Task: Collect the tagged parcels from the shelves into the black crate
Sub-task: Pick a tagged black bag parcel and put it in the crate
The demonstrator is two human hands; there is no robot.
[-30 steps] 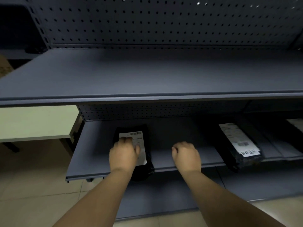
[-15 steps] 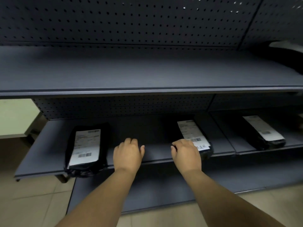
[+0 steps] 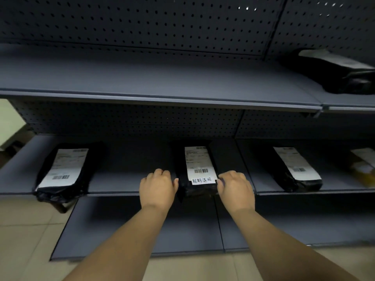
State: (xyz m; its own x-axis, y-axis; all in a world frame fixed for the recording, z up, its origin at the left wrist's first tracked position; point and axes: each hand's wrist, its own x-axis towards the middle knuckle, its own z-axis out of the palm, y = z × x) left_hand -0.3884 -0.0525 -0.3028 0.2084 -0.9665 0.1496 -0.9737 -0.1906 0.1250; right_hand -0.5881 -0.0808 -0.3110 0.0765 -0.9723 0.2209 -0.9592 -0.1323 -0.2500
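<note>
Both hands, left [image 3: 157, 185] and right [image 3: 236, 188], are flanking the middle parcel [image 3: 197, 171] (handwritten tag), fingers curled, gripping nothing clearly.

Yellowish pkg [image 3: 365, 169], perhaps a parcel, blurred and cut off at rt edge.

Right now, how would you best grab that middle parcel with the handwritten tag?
Probably by its two long sides near the front end. The tagged parcel lies flat, narrow end overhanging the shelf edge, with the left hand and right hand already flanking it.
</note>
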